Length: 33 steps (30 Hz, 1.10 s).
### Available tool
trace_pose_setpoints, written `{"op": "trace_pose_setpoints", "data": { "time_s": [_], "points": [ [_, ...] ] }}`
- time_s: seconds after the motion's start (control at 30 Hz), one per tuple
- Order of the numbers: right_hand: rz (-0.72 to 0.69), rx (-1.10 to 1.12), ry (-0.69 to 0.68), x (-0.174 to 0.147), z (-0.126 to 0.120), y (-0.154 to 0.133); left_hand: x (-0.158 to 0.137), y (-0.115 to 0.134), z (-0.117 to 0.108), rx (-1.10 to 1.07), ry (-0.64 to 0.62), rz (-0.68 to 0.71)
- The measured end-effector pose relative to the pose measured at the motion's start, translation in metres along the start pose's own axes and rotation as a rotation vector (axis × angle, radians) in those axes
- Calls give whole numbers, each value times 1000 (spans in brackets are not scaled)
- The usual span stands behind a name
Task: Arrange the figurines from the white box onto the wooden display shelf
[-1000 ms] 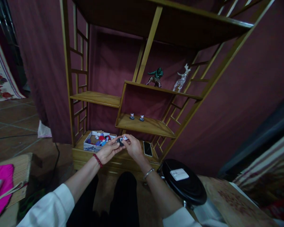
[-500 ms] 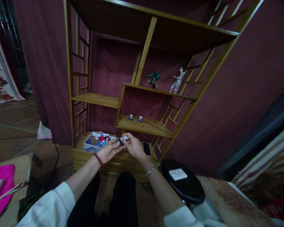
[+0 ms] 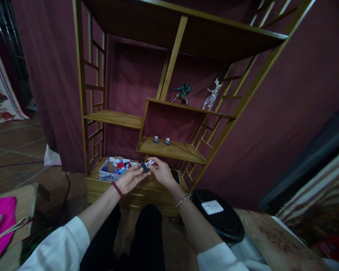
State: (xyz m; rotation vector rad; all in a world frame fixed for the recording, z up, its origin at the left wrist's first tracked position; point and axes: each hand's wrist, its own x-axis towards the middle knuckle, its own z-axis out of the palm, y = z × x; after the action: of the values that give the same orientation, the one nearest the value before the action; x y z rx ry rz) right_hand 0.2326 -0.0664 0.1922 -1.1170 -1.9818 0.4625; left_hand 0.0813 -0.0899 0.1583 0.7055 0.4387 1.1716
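Observation:
Between both hands I hold a small black-and-white figurine (image 3: 147,165) with a round dark base. My left hand (image 3: 130,178) is closed on the base side, with a red bead bracelet at its wrist. My right hand (image 3: 161,172) pinches the white upper end of the same piece. Two similar figurines, a left one (image 3: 156,139) and a right one (image 3: 167,141), stand upright on the small middle shelf (image 3: 183,151) behind my hands. Left of my hands, an open box (image 3: 109,176) holds several red, blue, purple and white pieces.
The wooden shelf unit (image 3: 110,119) stands against a dark red wall. Higher up are a green-topped figure (image 3: 183,93) and a clear deer (image 3: 211,96). A partly hidden phone (image 3: 175,176) lies behind my right hand. A black-lidded bin (image 3: 219,222) stands at right, with a white packet (image 3: 212,207) on top.
The figurine has turned slightly in my fingers, so more of its round dark base shows. My right hand has shifted a little right and now covers more of the phone.

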Motion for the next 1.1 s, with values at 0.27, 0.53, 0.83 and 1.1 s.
{"op": "trace_pose_setpoints", "data": {
  "time_s": [0.27, 0.53, 0.83, 1.1],
  "points": [
    [25, 82, 23, 4, 1, 2, -3, 1, -5, -40, -36, 9],
    [18, 172, -2, 9, 0, -1, -1, 3, -5, -114, -22, -7],
    [16, 169, -19, 11, 2, 1, 5, 1, -6, -87, -1, -11],
    [36, 187, -28, 14, 4, 4, 10, 0, -8, -77, 5, -12]
  ]
}}
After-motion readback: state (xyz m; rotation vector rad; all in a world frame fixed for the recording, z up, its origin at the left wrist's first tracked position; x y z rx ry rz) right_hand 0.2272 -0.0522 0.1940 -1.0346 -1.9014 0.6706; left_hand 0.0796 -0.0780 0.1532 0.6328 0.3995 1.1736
